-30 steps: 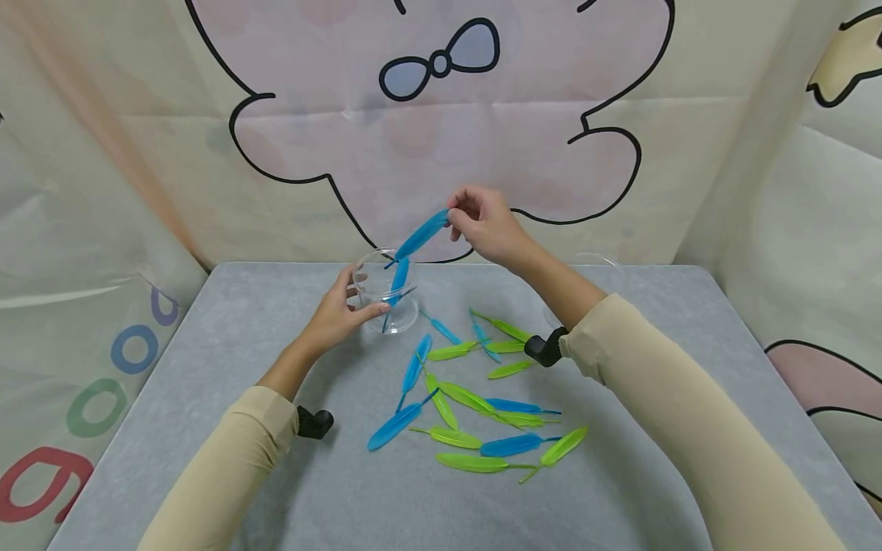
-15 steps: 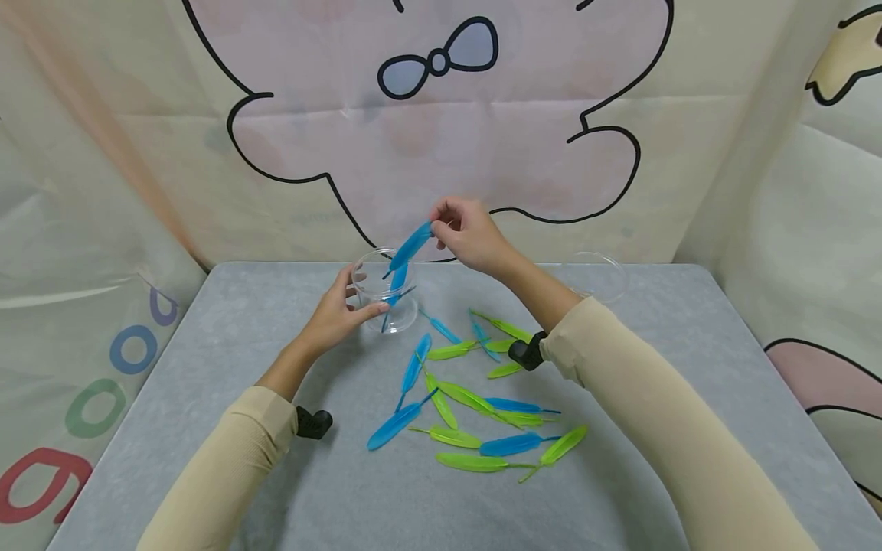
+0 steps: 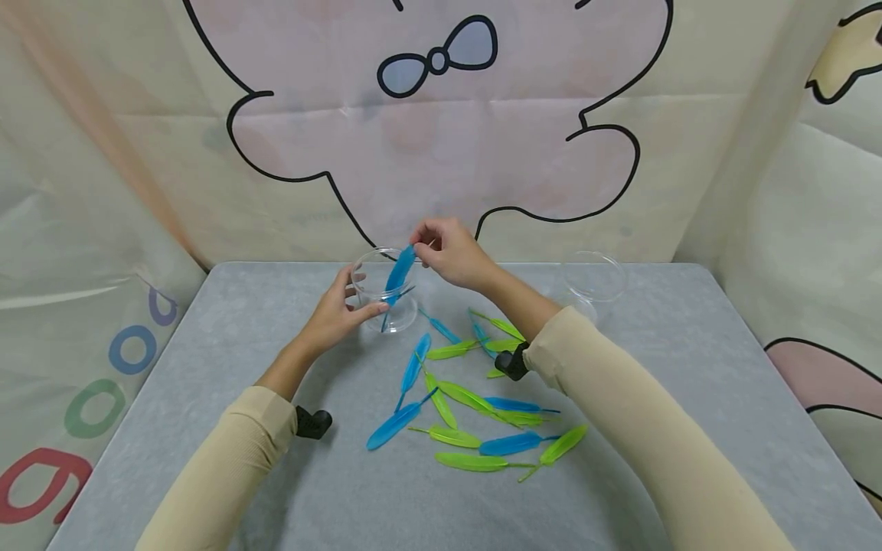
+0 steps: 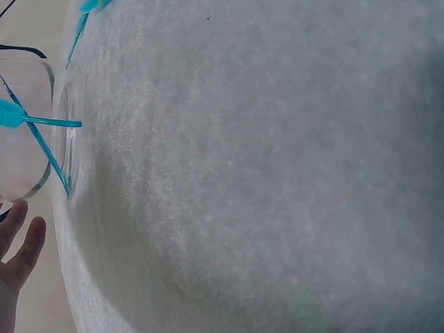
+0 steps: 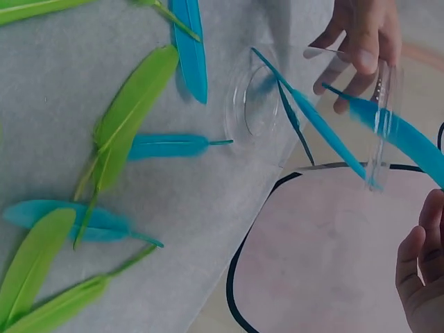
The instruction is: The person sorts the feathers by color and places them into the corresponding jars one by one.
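Note:
My left hand (image 3: 342,312) grips a clear plastic cup (image 3: 365,280) near the back of the table, with its fingers and thumb around the side. Blue feathers stand at a slant inside it; in the right wrist view one blue feather (image 5: 325,130) leans toward the rim. Above that rim, my right hand (image 3: 451,251) pinches another blue feather (image 5: 409,139) by its top end. Its quill points down into the cup's mouth. The left wrist view has only part of the left hand (image 4: 21,253) and thin blue quills (image 4: 50,161) through the cup.
Green feathers (image 3: 472,462) and blue feathers (image 3: 394,425) lie scattered, some overlapping, across the middle of the grey table (image 3: 331,490). A second clear cup (image 3: 586,289) stands at the back right, partly behind the right forearm. A printed cloth (image 3: 441,145) hangs behind the table.
My right hand has moved left and down, lowering the blue feather from above the cup into its mouth. The left hand and cup have stayed put.

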`<state>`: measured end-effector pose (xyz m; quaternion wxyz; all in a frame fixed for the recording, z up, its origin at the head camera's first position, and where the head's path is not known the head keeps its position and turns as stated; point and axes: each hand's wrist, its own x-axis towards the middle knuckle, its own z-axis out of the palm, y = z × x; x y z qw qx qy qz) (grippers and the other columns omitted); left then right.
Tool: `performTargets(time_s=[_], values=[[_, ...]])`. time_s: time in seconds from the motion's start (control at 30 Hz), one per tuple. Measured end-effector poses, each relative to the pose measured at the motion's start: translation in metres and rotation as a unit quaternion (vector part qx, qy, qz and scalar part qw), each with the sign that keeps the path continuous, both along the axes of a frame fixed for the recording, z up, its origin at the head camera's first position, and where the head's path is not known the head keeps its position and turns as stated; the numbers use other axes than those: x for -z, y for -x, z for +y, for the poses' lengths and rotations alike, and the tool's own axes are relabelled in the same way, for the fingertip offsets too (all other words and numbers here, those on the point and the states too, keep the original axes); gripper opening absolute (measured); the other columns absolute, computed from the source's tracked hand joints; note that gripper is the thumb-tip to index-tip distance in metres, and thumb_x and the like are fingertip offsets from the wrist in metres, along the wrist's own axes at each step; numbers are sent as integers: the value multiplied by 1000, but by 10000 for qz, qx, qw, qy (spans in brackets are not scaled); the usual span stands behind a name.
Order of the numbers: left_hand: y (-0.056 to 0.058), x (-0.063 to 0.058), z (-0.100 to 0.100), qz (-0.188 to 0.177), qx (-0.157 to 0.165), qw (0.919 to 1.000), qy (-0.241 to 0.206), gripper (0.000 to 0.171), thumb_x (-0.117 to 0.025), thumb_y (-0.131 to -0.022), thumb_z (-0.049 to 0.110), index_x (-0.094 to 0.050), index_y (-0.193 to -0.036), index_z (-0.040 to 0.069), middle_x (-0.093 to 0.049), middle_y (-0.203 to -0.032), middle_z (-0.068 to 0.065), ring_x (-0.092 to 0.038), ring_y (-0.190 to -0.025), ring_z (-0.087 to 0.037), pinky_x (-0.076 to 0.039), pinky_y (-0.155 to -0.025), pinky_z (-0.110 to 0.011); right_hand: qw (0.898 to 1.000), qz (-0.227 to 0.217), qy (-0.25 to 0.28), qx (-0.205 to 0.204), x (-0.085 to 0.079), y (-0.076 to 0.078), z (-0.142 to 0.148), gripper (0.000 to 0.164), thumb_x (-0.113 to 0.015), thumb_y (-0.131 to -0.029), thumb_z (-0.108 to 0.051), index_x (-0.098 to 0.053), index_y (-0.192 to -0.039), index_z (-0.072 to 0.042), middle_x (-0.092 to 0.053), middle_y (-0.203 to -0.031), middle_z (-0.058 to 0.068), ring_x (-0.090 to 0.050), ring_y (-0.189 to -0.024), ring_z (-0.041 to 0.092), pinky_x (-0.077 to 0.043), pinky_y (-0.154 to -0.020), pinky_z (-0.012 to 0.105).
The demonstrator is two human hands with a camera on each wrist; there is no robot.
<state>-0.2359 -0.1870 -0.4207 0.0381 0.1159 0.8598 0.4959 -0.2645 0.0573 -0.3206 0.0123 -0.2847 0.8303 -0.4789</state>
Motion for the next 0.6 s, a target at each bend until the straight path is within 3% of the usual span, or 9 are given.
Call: performTargets(time_s=[0.37,0.6], values=[[0,2,1,41,32,10000,-52,92,-74,-90,39,-17,-158,16,-35,-155,-19,-41,-137,-41,-39,-105,-60,9992,-100,-361,-117,11,-2,-14,10,-58,-99,-3,-67,-100,1,-68,-95,15,-65,-74,23,-53,-68,29],[-2,-2,1,-3,66,9999,-136,94,-74,-91,35,-12,-159,16,-32,-156,-20,-38,-138,-42,-38,-105,-61,9982,-153,-552,-169,10,-4,-11,19,-59,-99,-5,-68,-114,0,-68,-109,17,-65,-82,23,-54,-76,31]])
